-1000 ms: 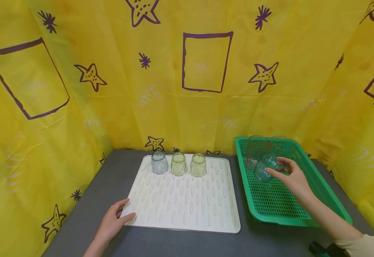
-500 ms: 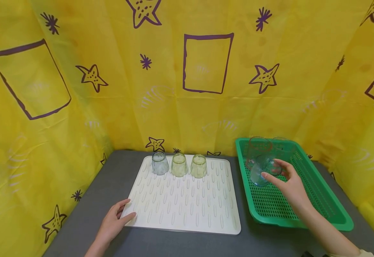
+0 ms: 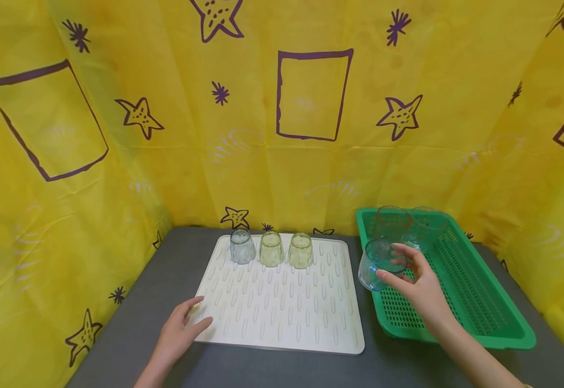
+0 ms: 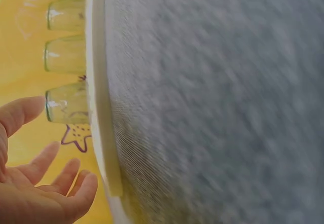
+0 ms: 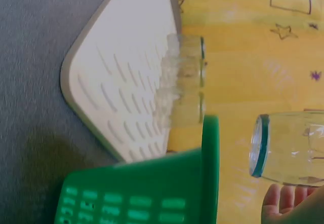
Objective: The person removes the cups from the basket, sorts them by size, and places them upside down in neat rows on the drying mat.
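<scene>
My right hand (image 3: 422,285) holds a bluish drinking glass (image 3: 370,274) between thumb and fingers, over the left rim of the green basket (image 3: 383,318). The glass is tilted in the head view. In the right wrist view the same glass (image 5: 286,145) shows its teal-tinted end, fingers (image 5: 286,198) below it. At the front left corner of the white ridged mat (image 3: 282,312), my left hand (image 3: 177,328) hangs with fingers spread and holds nothing. Along the mat's far edge stand a bluish glass (image 3: 242,249) and two yellow-green glasses (image 3: 271,250), narrower end up.
Inside the basket, towards the back, stand a tall glass with a reddish rim (image 3: 394,220) and another clear glass (image 3: 429,220). Mat and basket lie side by side on a dark grey table (image 3: 151,269). A yellow patterned cloth (image 3: 189,161) encloses the back and sides.
My right hand has carried the bluish glass left from inside the basket to over its left rim. The left hand has shifted slightly right and up at the mat's corner.
</scene>
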A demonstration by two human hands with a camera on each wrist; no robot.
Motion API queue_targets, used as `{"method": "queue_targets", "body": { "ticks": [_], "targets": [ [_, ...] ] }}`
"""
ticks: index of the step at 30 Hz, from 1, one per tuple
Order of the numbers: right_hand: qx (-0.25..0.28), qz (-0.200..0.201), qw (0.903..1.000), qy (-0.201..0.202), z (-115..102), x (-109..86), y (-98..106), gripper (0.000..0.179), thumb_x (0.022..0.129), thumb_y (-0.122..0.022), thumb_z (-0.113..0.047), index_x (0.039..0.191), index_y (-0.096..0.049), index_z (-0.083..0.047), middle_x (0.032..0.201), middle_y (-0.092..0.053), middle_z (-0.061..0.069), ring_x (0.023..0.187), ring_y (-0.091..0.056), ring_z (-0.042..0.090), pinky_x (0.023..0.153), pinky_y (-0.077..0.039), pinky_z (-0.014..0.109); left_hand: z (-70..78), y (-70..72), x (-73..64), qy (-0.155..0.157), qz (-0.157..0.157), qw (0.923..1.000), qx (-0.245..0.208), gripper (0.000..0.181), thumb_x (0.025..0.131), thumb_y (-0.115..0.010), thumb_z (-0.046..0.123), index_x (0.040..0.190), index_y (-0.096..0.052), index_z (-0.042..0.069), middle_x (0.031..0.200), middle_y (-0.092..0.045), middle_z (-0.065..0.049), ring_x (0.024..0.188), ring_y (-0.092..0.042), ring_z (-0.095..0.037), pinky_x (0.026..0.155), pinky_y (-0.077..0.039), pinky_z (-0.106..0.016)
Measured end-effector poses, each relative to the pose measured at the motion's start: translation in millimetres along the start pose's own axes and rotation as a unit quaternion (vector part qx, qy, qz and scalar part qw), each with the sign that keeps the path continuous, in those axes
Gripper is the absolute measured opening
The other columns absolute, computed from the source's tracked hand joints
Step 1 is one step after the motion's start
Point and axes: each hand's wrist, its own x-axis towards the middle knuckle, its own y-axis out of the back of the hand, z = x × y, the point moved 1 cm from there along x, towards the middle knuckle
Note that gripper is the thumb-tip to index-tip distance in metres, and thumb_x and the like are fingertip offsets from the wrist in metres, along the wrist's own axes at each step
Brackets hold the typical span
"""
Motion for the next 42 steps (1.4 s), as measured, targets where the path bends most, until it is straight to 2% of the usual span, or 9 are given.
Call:
{"method": "queue_targets", "body": {
  "ticks": [9,16,24,29,33,36,42],
  "targets": [
    [0.029,-0.024,0.9993,0.002,-5,-6.3,-17,0.067,0.089,-0.073,-0.023,0.145,-0.038,-0.013,0.138,-0.043,0.009,0.113,-0.044,0.019,0.081,-0.047,0.018,21.6,-11.1,-1.9,-0.032,0.000,0.9969,-0.072,0.055,0.086,-0.076,0.015,0.135,-0.054,0.006,0.139,-0.049,-0.015,0.130,-0.045,-0.034,0.106,-0.039,-0.048],
    [0.037,-0.031,0.9988,0.003,-9,-9.7,-27,0.067,0.087,-0.075,-0.022,0.143,-0.041,-0.014,0.135,-0.046,0.006,0.112,-0.046,0.018,0.084,-0.045,0.019,42.1,-24.0,-1.9,-0.057,-0.017,0.9875,-0.146,0.053,0.084,-0.076,0.009,0.133,-0.055,0.003,0.136,-0.054,-0.018,0.124,-0.051,-0.036,0.102,-0.043,-0.048],
    [0.057,-0.035,0.9977,0.009,-6,-12.2,-40,0.065,0.085,-0.077,-0.018,0.141,-0.044,-0.014,0.133,-0.047,0.004,0.112,-0.047,0.019,0.086,-0.045,0.021,70.0,-37.7,-1.8,-0.085,-0.063,0.9731,-0.205,0.056,0.084,-0.076,0.009,0.135,-0.053,0.009,0.131,-0.057,-0.012,0.118,-0.056,-0.030,0.101,-0.043,-0.049],
    [0.065,-0.042,0.9970,0.011,-3,-13.4,-47,0.065,0.084,-0.077,-0.016,0.141,-0.045,-0.014,0.131,-0.048,0.006,0.113,-0.047,0.023,0.086,-0.046,0.024,82.9,-46.9,-4.7,-0.100,-0.092,0.9646,-0.226,0.056,0.085,-0.076,0.009,0.136,-0.053,0.012,0.129,-0.057,-0.009,0.119,-0.055,-0.033,0.102,-0.043,-0.049],
    [0.070,-0.050,0.9963,0.011,-2,-14.3,-53,0.065,0.083,-0.078,-0.015,0.140,-0.046,-0.015,0.131,-0.048,0.009,0.114,-0.047,0.028,0.084,-0.048,0.025,91.4,-54.8,-7.3,-0.103,-0.113,0.9591,-0.238,0.058,0.084,-0.076,0.007,0.137,-0.051,0.013,0.130,-0.057,-0.009,0.118,-0.056,-0.030,0.102,-0.043,-0.046],
    [0.071,-0.054,0.9960,0.012,-1,-14.9,-56,0.066,0.082,-0.079,-0.014,0.139,-0.047,-0.015,0.130,-0.050,0.009,0.112,-0.048,0.026,0.084,-0.048,0.025,96.4,-60.7,-8.9,-0.107,-0.131,0.9560,-0.240,0.060,0.084,-0.076,0.008,0.138,-0.050,0.013,0.131,-0.056,-0.010,0.117,-0.057,-0.026,0.102,-0.043,-0.045],
    [0.074,-0.065,0.9951,0.011,-1,-17.7,-62,0.068,0.081,-0.080,-0.012,0.139,-0.047,-0.013,0.129,-0.051,0.011,0.112,-0.048,0.025,0.086,-0.048,0.024,105.3,-72.2,-12.1,-0.132,-0.170,0.9457,-0.243,0.063,0.084,-0.077,0.013,0.140,-0.048,0.014,0.133,-0.054,-0.009,0.120,-0.055,-0.027,0.102,-0.044,-0.041]
  ]
}}
